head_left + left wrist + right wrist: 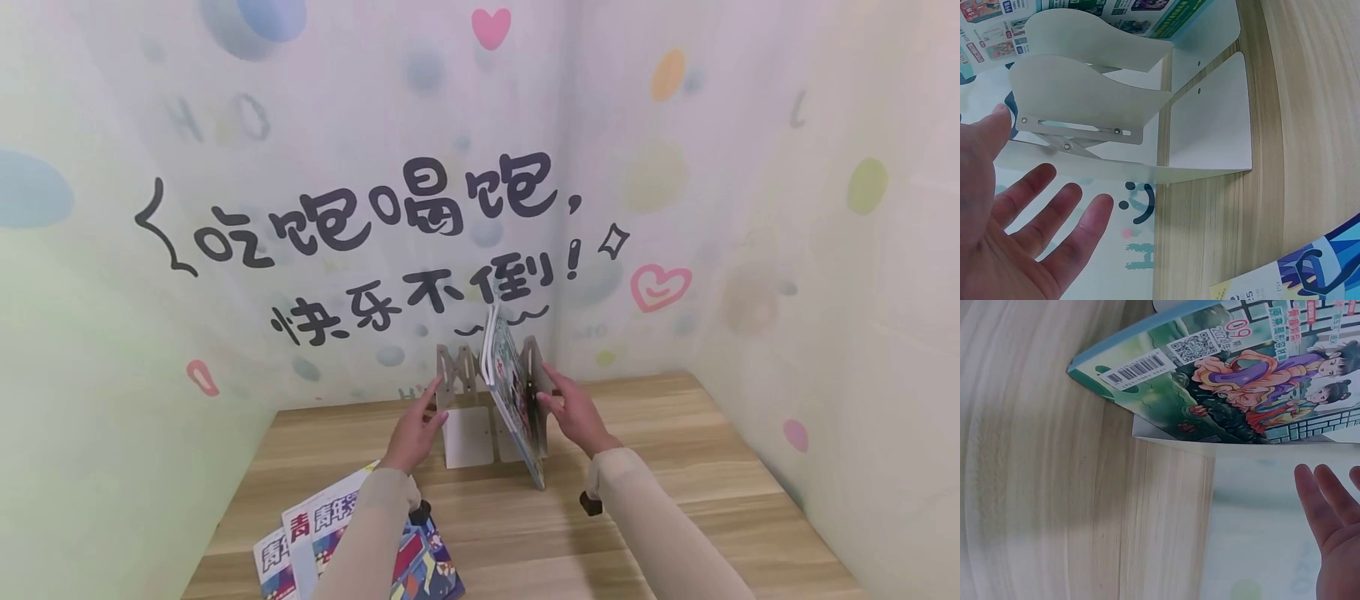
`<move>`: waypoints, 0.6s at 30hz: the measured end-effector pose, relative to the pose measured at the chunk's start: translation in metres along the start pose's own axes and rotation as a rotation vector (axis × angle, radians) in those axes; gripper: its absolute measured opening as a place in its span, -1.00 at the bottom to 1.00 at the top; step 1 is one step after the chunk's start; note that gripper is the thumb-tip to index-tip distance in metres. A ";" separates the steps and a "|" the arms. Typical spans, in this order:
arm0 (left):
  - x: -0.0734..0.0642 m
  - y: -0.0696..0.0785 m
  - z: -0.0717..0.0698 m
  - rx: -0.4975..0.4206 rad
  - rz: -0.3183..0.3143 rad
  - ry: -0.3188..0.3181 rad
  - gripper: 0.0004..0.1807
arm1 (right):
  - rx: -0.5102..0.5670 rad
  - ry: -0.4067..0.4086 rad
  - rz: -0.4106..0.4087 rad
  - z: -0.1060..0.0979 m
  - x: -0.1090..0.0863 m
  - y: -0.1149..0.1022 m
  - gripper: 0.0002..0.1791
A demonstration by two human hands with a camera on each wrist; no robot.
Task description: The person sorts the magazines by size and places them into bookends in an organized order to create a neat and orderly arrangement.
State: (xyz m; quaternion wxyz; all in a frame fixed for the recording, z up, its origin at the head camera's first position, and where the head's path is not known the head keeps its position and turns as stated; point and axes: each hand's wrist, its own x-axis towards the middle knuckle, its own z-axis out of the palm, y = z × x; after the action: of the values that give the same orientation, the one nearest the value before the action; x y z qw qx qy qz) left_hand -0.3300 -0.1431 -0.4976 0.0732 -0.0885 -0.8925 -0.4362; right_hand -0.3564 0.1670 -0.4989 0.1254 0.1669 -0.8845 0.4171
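Observation:
A pale metal folding bookend [468, 437] stands on the table near the back wall, its slotted uprights on both sides and its crossed link strips visible in the left wrist view. Upright magazines [512, 392] lean within it toward the right side, the outer one with a colourful illustrated cover and a barcode. My left hand [411, 433] is beside the bookend's left upright, fingers spread and fairly straight, holding nothing. At the right upright is my right hand [579, 414], its fingers extended along the panel; whether the fingertips touch it is hard to tell.
Several more magazines [330, 525] with blue and white covers lie overlapping on the wood-grain table [667, 492], at the front left beneath my left forearm. Printed walls [360, 100] rise behind the table and along its sides.

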 end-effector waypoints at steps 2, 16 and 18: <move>0.000 0.000 0.000 0.000 0.000 -0.003 -0.30 | 0.011 -0.005 0.001 0.000 0.001 0.003 -0.37; 0.000 0.001 0.002 -0.038 0.022 0.000 -0.30 | 0.208 -0.055 0.016 0.001 0.003 0.009 -0.39; 0.001 0.001 0.002 -0.064 0.021 -0.002 -0.30 | 0.225 -0.049 0.020 0.002 0.004 0.009 -0.40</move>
State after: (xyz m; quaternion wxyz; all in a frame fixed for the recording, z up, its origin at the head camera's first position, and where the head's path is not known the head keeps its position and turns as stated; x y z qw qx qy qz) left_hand -0.3307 -0.1410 -0.4983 0.0740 -0.1006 -0.8772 -0.4636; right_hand -0.3636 0.1700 -0.5055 0.0803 0.1811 -0.8366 0.5107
